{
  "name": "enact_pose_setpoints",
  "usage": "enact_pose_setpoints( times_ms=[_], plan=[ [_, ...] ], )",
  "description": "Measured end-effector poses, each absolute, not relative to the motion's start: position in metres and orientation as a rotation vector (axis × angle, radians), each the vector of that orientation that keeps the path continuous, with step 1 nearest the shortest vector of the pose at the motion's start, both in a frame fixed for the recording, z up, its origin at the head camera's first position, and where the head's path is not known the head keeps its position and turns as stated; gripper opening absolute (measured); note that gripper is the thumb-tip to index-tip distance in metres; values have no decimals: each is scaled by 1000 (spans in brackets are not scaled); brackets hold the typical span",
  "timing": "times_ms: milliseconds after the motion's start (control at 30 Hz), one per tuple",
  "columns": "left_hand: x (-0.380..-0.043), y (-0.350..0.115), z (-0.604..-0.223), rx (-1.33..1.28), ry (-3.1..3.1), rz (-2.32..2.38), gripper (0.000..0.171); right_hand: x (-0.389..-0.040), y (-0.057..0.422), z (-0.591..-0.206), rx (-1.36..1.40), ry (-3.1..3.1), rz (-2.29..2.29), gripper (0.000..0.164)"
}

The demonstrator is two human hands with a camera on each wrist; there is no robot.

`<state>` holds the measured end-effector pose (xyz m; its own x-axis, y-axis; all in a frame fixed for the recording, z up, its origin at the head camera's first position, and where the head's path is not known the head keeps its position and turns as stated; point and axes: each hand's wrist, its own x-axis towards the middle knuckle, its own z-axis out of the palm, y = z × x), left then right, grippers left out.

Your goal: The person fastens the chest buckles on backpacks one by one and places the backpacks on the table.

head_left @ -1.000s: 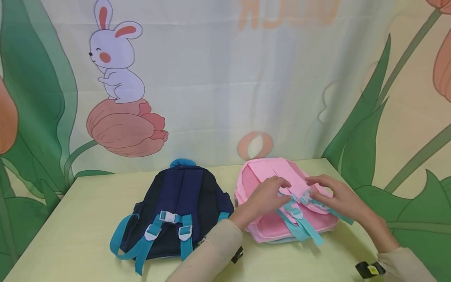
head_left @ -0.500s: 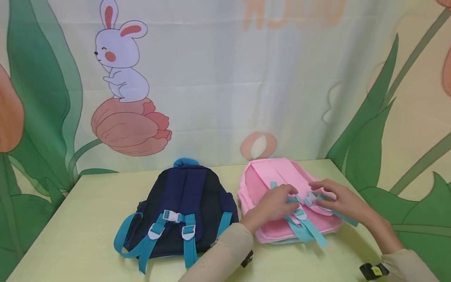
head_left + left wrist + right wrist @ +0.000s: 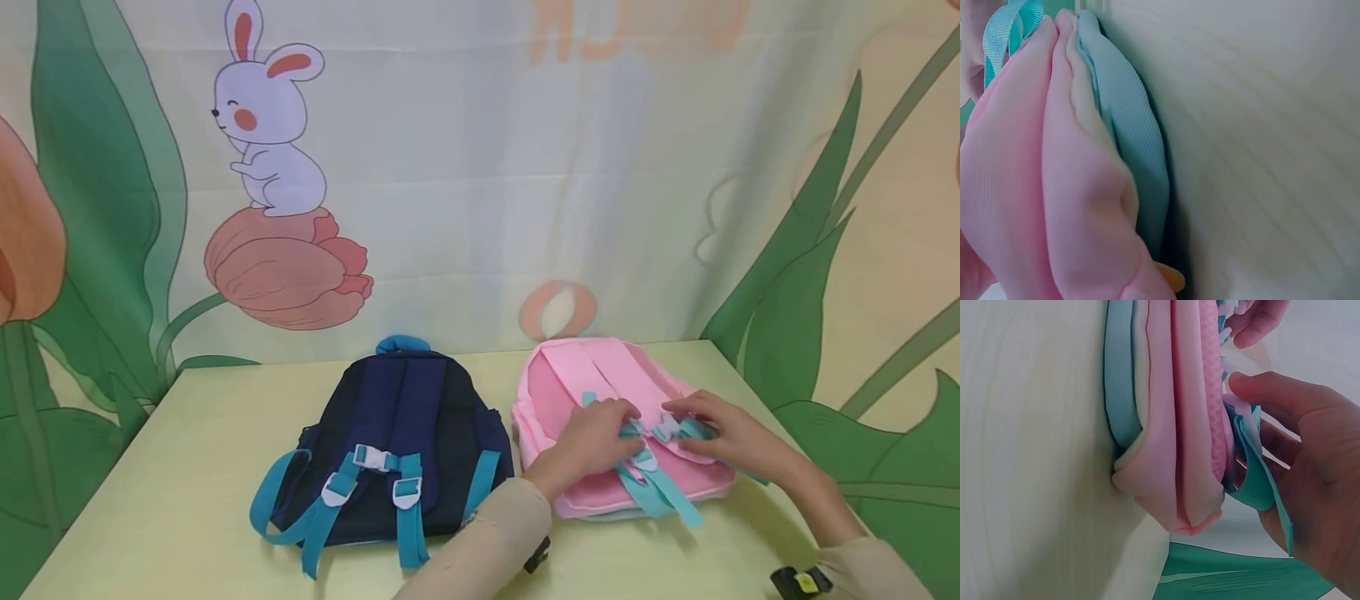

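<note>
A pink backpack (image 3: 558, 367) lies straps-up on the table, its pale blue front side (image 3: 1138, 137) underneath. Across its back runs a teal chest strap (image 3: 696, 430) with a pale buckle (image 3: 666, 427). My left hand (image 3: 596, 437) holds the strap on the buckle's left side, thumb and fingers bent around it. On the buckle's other side, my right hand (image 3: 738, 433) has its fingers curled about the strap, the thumb (image 3: 1260, 387) close to the buckle. Loose teal webbing (image 3: 660, 492) hangs below between the hands. The left wrist view mostly shows the bag's pink side.
A navy backpack (image 3: 397, 392) with teal straps and a fastened white buckle (image 3: 371, 457) lies to the left, partly behind my left sleeve (image 3: 487, 542). The pale table (image 3: 187, 467) ends at a printed curtain (image 3: 465, 208) behind both bags.
The hands have come down closer onto the pink backpack's strap, fingers nearer the buckle. The whole head view has shifted slightly. Both backpacks stay in place.
</note>
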<state>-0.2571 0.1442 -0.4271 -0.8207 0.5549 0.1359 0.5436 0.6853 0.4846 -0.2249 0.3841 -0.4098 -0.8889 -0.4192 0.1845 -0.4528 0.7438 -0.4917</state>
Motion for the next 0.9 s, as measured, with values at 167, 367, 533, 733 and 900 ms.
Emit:
enact_pose_setpoints(
  times_ms=[167, 367, 533, 733, 900],
  plan=[
    [-257, 146, -430, 833, 2909, 814, 39, -227, 381, -413, 696, -2871, 781, 44],
    [-255, 146, -434, 755, 2916, 848, 31, -231, 377, -415, 731, -2836, 718, 27],
    [-254, 145, -437, 760, 2913, 875, 30, -231, 373, -416, 754, -2816, 692, 16],
    [-251, 141, -442, 729, 2890, 956, 30, -230, 369, -417, 751, -2813, 694, 13],
    [-251, 139, -446, 719, 2860, 1029, 30, -230, 365, -418, 795, -2780, 673, 17]
  ],
)
